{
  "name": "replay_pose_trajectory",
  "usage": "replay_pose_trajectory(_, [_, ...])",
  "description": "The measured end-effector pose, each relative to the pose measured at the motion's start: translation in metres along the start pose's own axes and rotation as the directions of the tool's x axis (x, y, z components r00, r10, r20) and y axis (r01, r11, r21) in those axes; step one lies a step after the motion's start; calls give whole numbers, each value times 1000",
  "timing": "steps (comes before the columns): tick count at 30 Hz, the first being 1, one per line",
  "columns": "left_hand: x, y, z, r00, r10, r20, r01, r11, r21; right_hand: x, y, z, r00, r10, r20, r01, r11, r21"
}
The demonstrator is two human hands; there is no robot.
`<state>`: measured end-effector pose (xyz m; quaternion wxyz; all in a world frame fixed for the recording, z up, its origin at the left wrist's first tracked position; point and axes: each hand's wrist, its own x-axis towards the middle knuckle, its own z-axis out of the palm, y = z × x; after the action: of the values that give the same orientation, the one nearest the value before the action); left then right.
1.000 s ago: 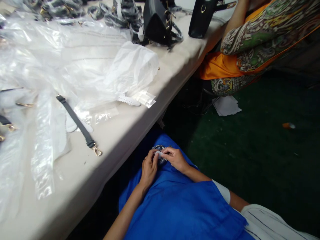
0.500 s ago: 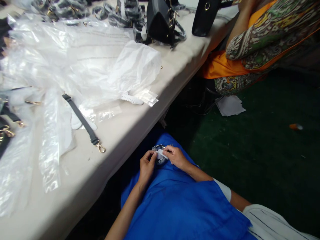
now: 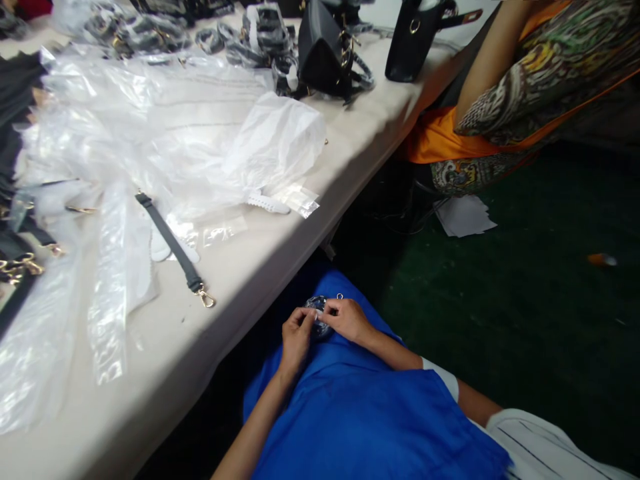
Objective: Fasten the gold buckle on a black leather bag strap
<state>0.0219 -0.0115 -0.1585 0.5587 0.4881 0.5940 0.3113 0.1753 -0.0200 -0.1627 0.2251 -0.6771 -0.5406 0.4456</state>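
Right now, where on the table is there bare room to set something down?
The pale table is nearly bare between the clear sleeves, the gold-clasped dark strap and the table's near edge. A smaller patch lies between the translucent bag, the black handbag and that edge. Crowded: plastic across the middle, wrapped bundles at the far side, black straps at the left.

Both hands, left (image 3: 296, 333) and right (image 3: 351, 321): fingertips pinching small white piece (image 3: 319, 315) at dark coil (image 3: 320, 331), blue cloth (image 3: 360, 420) beneath. Table (image 3: 170, 333): dark strap (image 3: 170, 239), clear plastic sleeves (image 3: 110, 313).
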Motion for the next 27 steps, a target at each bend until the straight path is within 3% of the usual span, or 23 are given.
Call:
replay_pose_trajectory(4, [-2, 3, 7, 985, 161, -56, -154, 982, 108, -1, -7, 3, 999, 18, -50, -21, 998, -61])
replay_pose_trajectory(10, [-2, 5, 15, 963, 266, 34, -268, 951, 156, -8, -5, 6, 993, 6, -118, -15, 997, -78])
replay_pose_trajectory(18, [3, 3, 6, 974, 195, 112, -209, 969, 135, -12, 12, 10, 981, -82, -175, 73, 996, -53])
replay_pose_trajectory(21, [6, -3, 2, 982, 122, 145, -137, 986, 97, -13, 13, 11, 972, -134, -192, 121, 990, -77])
replay_pose_trajectory(27, [9, -8, 2, 993, -32, 115, 27, 999, 47, -16, 9, 5, 911, -371, -181, 341, 923, -176])
